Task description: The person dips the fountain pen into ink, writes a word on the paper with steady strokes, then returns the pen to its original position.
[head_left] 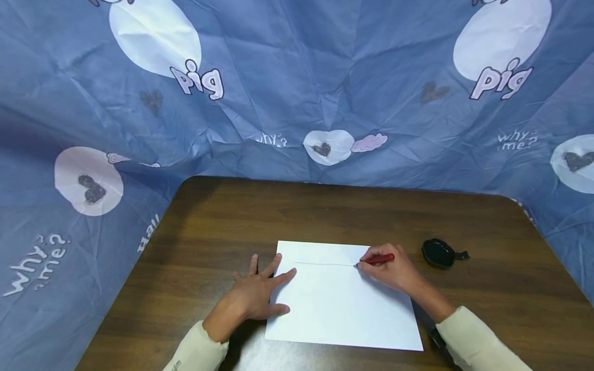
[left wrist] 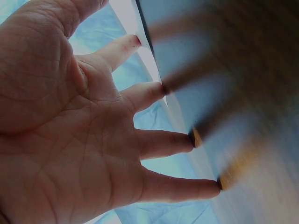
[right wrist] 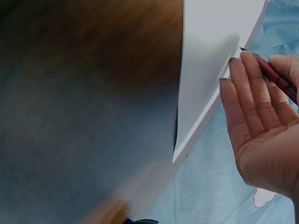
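A white sheet of paper [head_left: 343, 309] lies on the brown wooden table, with a thin, nearly level line [head_left: 320, 264] drawn across its upper part. My right hand [head_left: 387, 268] pinches a red pen [head_left: 381, 259], its tip at the right end of that line. In the right wrist view the red pen [right wrist: 273, 74] runs between thumb and fingers, tip at the paper [right wrist: 205, 70]. Fingers spread wide, my left hand [head_left: 254, 293] rests over the sheet's left edge. The left wrist view shows the palm of the left hand [left wrist: 93, 130] with straight fingertips touching the surface.
A small black pan-shaped dish [head_left: 438, 253] with a short handle sits right of the paper. Some dark object [head_left: 437, 339] is partly hidden under my right sleeve. Blue printed cloth [head_left: 278, 103] hangs behind the table [head_left: 325, 211] and along its sides.
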Demonstrator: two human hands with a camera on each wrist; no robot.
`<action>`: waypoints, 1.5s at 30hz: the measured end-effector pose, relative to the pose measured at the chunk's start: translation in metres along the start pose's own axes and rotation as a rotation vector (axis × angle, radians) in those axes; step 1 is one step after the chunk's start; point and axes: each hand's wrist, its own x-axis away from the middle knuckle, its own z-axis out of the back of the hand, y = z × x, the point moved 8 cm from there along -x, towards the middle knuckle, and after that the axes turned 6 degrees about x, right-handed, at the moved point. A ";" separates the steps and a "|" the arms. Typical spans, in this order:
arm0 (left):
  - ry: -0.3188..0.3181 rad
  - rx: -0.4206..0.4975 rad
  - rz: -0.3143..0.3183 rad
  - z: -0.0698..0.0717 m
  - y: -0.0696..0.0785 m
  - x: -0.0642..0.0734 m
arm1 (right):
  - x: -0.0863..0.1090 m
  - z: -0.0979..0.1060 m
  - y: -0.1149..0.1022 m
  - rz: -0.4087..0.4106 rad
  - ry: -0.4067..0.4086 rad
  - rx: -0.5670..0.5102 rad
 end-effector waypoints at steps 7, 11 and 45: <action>-0.005 -0.020 0.003 -0.001 -0.001 -0.003 | 0.000 0.000 0.000 0.013 0.008 0.002; -0.018 -0.018 0.009 -0.002 0.000 -0.003 | -0.001 0.000 0.001 0.021 -0.002 -0.018; 0.004 0.010 -0.002 -0.001 0.001 0.001 | -0.027 -0.019 -0.052 0.115 0.141 -0.020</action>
